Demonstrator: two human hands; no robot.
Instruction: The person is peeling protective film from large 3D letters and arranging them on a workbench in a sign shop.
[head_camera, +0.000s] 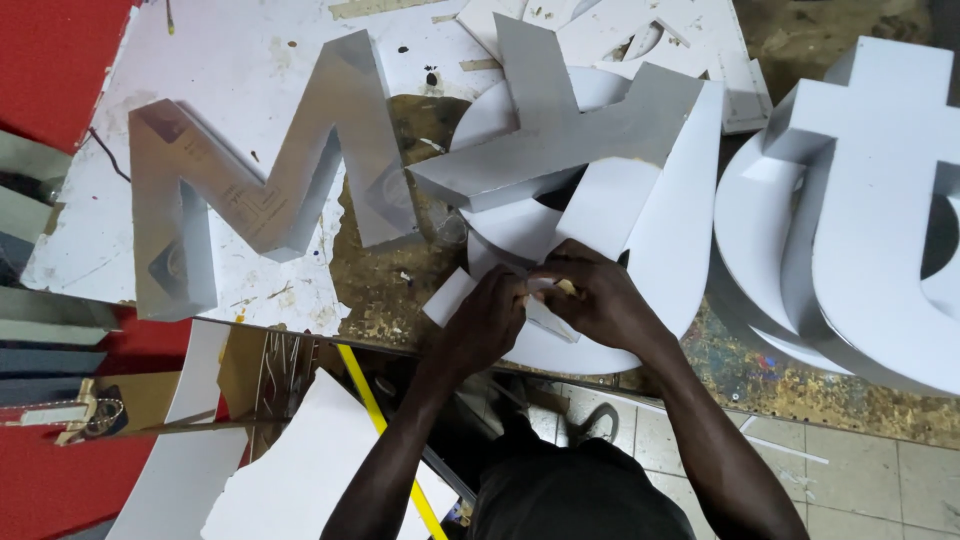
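Observation:
My left hand and my right hand meet at the table's near edge, fingers pinched together on a small white plastic strip that sticks out to the left. The hands rest over a white cut sheet lying on the workbench. Just beyond them lies a grey three-armed metal channel letter, partly on top of the white sheet. What the fingertips pinch is mostly hidden.
A large silver zigzag channel letter lies on a stained white board at left. Big white letters are stacked at right. Red panels, white offcuts and a yellow strip sit below the bench.

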